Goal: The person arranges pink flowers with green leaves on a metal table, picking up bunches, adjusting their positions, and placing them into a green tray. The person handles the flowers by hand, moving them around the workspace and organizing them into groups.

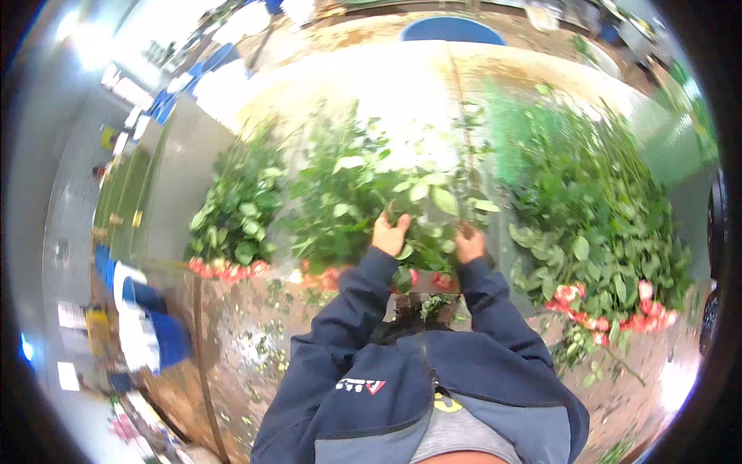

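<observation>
Both hands are over the middle of the work table, among leafy rose stems. My left hand (393,234) is closed round some roses (421,251), its thumb and forefinger showing above the leaves. Close by on the right, my right hand (469,243) curls its fingers on the same foliage; leaves and shadow partly cover the fingertips. Pink-red blooms show just below the hands, toward my body. Left of my left hand lies a blurred bunch of roses (328,209), its blooms at the near edge.
A smaller rose bunch (243,201) lies far left. At right, a big rose pile (595,209) rests by green netting (506,127), blooms hanging over the near edge. Blue tubs (452,31) stand beyond the table and a blue bin (168,340) at left. Leaf scraps litter the wet floor (247,348).
</observation>
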Available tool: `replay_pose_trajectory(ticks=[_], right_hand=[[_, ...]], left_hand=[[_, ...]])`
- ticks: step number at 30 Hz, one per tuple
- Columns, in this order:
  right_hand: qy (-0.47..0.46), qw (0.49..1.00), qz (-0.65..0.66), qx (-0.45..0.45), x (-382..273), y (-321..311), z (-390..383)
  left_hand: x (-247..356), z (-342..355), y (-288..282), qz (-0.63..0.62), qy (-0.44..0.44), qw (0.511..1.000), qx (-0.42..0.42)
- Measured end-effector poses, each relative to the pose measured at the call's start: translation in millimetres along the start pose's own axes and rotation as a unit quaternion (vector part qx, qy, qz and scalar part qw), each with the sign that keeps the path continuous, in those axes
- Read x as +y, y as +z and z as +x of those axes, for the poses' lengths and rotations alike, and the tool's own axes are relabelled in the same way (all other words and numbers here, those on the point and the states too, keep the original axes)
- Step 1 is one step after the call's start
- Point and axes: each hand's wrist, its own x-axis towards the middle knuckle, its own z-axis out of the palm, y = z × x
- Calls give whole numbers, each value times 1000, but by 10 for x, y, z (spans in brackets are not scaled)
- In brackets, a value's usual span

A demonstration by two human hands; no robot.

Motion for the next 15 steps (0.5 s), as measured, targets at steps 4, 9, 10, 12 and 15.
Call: replay_pose_trajectory(ticks=[4, 9, 10, 12, 15], right_hand=[[-100, 990, -98, 19, 223, -157, 134], [-42, 999, -19, 21, 261, -180, 179], [-45, 998, -48, 12, 306, -241, 229], [-33, 994, -51, 86, 423, -255, 282], [-38, 989, -125, 64, 132, -91, 167]], left_hand=[[1127, -91, -295, 19, 80, 994, -66], [2566, -159, -1578, 190, 114, 975, 11], [2792, -117, -1891, 234, 86, 968, 13], [2896, 65, -2675, 222, 92, 971, 0], [2738, 383, -3943, 361, 38, 932, -7]])
